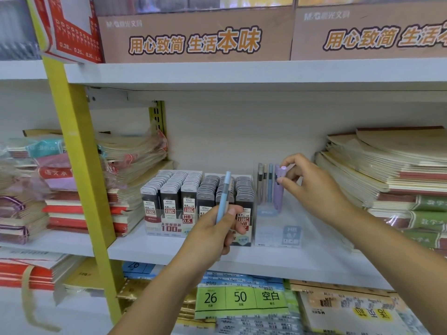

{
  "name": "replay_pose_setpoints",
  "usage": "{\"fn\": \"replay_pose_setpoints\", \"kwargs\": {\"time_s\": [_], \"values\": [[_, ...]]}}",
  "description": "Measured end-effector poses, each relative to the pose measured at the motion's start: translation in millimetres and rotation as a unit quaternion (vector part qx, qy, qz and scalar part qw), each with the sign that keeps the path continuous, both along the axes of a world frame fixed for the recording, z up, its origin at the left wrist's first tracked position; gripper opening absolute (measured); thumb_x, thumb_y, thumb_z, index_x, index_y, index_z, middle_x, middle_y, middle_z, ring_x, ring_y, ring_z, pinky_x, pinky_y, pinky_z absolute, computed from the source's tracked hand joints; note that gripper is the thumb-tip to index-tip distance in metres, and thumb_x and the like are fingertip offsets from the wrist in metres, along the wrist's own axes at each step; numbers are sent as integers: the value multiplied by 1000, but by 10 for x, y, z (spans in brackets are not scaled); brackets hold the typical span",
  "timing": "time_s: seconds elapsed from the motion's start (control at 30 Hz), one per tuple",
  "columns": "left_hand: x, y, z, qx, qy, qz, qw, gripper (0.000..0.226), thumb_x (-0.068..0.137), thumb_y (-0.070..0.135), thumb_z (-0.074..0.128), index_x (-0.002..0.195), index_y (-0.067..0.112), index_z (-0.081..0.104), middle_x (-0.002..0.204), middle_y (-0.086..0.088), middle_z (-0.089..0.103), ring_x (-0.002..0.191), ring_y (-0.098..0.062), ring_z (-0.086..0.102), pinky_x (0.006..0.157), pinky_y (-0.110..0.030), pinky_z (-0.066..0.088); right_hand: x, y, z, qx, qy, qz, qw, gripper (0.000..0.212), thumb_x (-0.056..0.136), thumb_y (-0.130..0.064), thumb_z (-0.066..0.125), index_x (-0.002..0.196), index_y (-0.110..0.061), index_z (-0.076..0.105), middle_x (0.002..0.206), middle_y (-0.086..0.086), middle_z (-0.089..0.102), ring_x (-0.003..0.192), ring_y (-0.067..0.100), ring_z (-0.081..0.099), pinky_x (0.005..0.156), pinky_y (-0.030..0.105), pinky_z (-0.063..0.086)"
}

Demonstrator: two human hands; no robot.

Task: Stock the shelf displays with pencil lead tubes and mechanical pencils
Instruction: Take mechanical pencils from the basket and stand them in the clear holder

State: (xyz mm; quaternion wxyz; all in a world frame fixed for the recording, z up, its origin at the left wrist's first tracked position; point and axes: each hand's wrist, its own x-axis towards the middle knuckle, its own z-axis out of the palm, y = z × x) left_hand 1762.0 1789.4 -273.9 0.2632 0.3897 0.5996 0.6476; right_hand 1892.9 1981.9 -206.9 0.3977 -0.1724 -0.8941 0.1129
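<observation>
Left hand (217, 234) grips a blue pencil (224, 197) upright before the lead tubes (174, 189); right hand (312, 187) pinches a purple pencil (278, 193) standing in the clear holder (278, 234). Notebook stacks (387, 165) crowd both sides.

On my feed both arms are bare and reach forward. My left forearm comes up from the bottom edge, slanting right, with the wrist straight. My left hand (215, 233) is curled with its back toward me and the thumb on its right side, gripping a blue pencil (223, 197) that stands nearly upright above the knuckles. My right forearm enters from the lower right corner and runs up and left, higher than the left one. My right hand (312, 187) pinches the top of a purple pencil (277, 189) between thumb and forefinger, with the other fingers loosely curled behind. The two hands are apart.
</observation>
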Motion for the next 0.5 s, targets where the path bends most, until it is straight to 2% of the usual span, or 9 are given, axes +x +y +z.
{"fn": "replay_pose_setpoints", "kwargs": {"time_s": [0.1, 0.17, 0.23, 0.37, 0.43, 0.5], "values": [[-8, -22, -2, 3, 0, -2, 1000, 23, 106, 35, 46, 110, 29, 68, 72, 9, 68, 49, -3, 44, 46, -17, 38, -56, 8, -2, 20, 9, -26, 999, 31, 88, -25, 69, 102, -34, 42, 71, -7, 65, 69, 7, 60, 57, 22, 44], [-8, -40, 2, 3, -1, -8, 1000, 23, 106, 36, 46, 111, 29, 68, 71, 9, 66, 50, -3, 43, 46, -18, 37, -101, 39, -14, 45, 9, -49, 998, 29, 87, -27, 70, 97, -34, 44, 69, -8, 64, 68, 8, 57, 53, 24, 41], [-7, -53, 12, 5, -3, -18, 1000, 23, 105, 37, 47, 112, 30, 68, 71, 9, 65, 50, -4, 42, 47, -20, 36, -137, 82, -37, 68, 1, -71, 995, 25, 84, -28, 72, 91, -30, 48, 72, -6, 64, 77, 14, 53, 54, 24, 33], [-4, -69, 18, 21, -22, -44, 999, 24, 104, 37, 48, 114, 29, 70, 74, 7, 63, 52, -6, 41, 49, -23, 34, -141, 63, -17, 139, -59, -159, 976, 18, 85, -33, 71, 95, -20, 62, 95, 2, 63, 98, 24, 44, 77, 35, 35], [-2, -69, 17, 28, -34, -66, 997, 26, 104, 37, 49, 113, 30, 72, 77, 5, 63, 55, -8, 40, 51, -24, 33, -109, -64, -11, 136, -30, -149, 979, 20, 88, -34, 66, 104, -22, 67, 103, 1, 58, 104, 23, 42, 85, 32, 33], [23, -52, 21, 27, -31, -88, 995, 26, 103, 38, 49, 109, 34, 74, 79, 5, 63, 56, -8, 40, 51, -23, 34, -76, -288, -15, 56, 12, -58, 997, 21, 92, -32, 60, 111, -24, 67, 103, -7, 56, 104, 16, 45, 84, 18, 32]]}}
